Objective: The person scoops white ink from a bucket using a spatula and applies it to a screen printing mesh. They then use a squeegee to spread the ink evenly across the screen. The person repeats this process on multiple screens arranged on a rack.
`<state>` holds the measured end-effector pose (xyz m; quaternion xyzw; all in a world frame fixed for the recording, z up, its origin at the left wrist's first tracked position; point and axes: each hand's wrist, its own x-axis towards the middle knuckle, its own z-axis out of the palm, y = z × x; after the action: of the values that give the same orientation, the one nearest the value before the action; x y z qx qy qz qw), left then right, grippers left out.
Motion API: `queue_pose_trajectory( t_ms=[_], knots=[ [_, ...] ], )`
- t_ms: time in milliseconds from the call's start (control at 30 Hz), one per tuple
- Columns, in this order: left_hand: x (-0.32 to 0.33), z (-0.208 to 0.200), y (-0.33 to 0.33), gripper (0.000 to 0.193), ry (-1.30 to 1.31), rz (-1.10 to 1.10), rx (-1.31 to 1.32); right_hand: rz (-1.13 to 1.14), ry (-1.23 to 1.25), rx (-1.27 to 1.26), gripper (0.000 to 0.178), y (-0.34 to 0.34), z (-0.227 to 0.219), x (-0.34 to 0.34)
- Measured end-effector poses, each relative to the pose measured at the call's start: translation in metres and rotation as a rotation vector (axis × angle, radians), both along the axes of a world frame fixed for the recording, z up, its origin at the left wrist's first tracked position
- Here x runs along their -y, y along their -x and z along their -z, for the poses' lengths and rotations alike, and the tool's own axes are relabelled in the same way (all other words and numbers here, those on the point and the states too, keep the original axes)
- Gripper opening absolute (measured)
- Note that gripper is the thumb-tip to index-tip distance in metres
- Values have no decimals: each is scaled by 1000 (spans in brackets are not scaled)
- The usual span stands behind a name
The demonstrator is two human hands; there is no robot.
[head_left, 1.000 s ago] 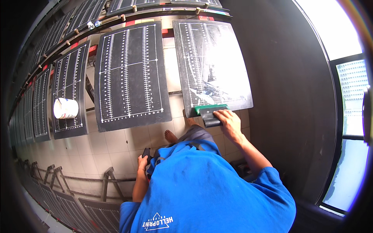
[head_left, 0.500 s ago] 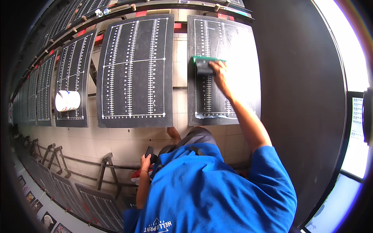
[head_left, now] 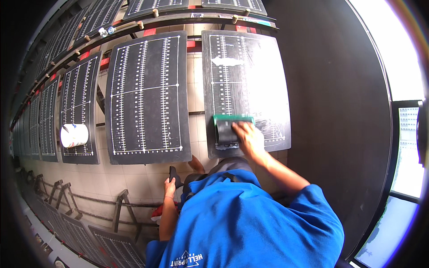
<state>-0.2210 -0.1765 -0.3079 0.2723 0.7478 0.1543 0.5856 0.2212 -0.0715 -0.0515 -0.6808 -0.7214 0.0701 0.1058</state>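
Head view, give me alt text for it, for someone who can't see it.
A person's right hand holds a green-edged squeegee against a dark, white-ruled board. The left hand, low beside the blue shirt, grips a dark object. More ruled boards run in a row to the left, one bearing a white tub.

The squeegee [head_left: 226, 132] has come down the board [head_left: 241, 98], a new white smear [head_left: 227, 61] above

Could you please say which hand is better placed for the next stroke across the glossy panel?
Probably the right hand: it holds the green-edged black squeegee over the glossy dark rectangular panel. The left hand, off the panel, holds a black object.
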Motion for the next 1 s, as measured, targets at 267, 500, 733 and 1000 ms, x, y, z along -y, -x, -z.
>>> queue_pose_trajectory(
  t_ms=[267, 500, 733, 1000],
  knots=[
    [-14, -16, -26, 27, 42, -103, 60, 37, -186, 14, 47, -16, 11, -58],
    [65, 17, 24, 33, -20, -22, -137, -19, -272, 25, 43, -89, 18, -225],
    [101, 7, 12, 34, 88, -201, 5, 5, -266, 26, 43, -101, 21, -327],
    [54, 8, -34, 33, -41, -132, -30, -122, -302, 24, 33, -82, 16, -258]
  ],
)
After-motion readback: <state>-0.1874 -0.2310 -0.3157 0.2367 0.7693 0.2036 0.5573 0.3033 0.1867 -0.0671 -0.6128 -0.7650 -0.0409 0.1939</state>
